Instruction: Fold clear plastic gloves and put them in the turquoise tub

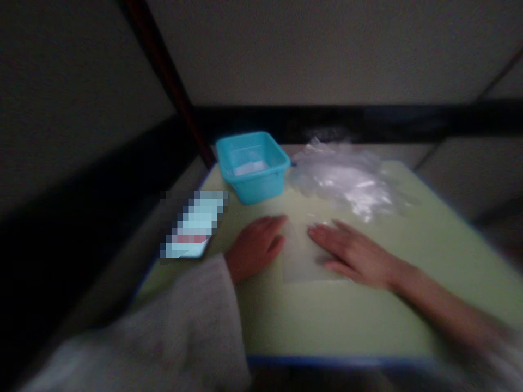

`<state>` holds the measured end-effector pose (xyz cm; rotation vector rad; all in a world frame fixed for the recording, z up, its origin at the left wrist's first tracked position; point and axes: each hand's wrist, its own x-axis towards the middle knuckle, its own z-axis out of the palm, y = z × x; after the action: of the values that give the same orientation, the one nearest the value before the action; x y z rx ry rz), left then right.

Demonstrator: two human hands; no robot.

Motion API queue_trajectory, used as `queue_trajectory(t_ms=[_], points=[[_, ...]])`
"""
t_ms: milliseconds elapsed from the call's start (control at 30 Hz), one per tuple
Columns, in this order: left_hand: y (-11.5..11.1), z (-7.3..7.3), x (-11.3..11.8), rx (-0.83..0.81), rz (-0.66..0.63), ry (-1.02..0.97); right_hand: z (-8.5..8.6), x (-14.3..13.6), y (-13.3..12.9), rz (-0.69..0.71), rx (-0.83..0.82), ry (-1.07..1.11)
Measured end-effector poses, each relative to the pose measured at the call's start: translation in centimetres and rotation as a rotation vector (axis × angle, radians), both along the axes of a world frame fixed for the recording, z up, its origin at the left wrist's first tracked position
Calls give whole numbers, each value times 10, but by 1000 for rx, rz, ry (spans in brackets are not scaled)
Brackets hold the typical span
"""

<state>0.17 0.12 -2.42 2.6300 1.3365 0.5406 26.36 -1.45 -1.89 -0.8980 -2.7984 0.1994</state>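
Observation:
A clear plastic bag (300, 267) lies flat on the yellow-green table, between and partly beneath my hands. My right hand (355, 253) rests on the bag with its fingers stretched out to the left, covering the bag's right part. At the bag's left edge is my left hand (257, 245), its fingers extended and its thumb apart from them. Whether the left fingertips touch the film is too blurred to tell. Neither hand shows anything gripped.
Behind my hands stands a turquoise plastic basket (261, 188) with white pieces inside. To its right is a heap of crumpled clear plastic bags (351, 174). A pixelated flat item (198, 226) lies near the left edge of the table (327, 326), which has a blue rim.

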Motion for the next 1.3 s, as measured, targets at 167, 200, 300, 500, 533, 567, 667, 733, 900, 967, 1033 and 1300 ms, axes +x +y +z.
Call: queue_trajectory(t_ms=[167, 200, 300, 500, 533, 567, 667, 733, 900, 967, 1033, 1300], points=[[0, -1, 0, 6, -1, -2, 0, 0, 1, -10, 8, 12], [1, 0, 0, 7, -1, -2, -1, 0, 1, -14, 8, 16], [1, 0, 1, 5, -1, 2, -2, 0, 2, -24, 5, 27], [1, 1, 1, 7, 1, 22, -3, -1, 3, -35, 4, 23], [1, 1, 1, 7, 2, 20, -3, -1, 3, -38, 3, 26], [1, 1, 1, 8, 1, 14, -3, -1, 3, -40, 1, 28], [1, 0, 1, 10, -11, 0, -3, -1, 4, -40, -1, 23], [1, -1, 1, 14, -16, 2, -2, -1, 4, -38, 1, 22], [2, 0, 0, 62, -47, 41, -2, -2, 5, -43, 11, 13], [1, 2, 2, 104, -74, 43, -3, -3, 5, -48, 16, 12], [-2, 4, 4, 137, -107, 27, -4, -3, 6, -56, 21, 17], [-26, 3, 23, 34, -275, 54, -6, -5, 4, -72, 59, 3]])
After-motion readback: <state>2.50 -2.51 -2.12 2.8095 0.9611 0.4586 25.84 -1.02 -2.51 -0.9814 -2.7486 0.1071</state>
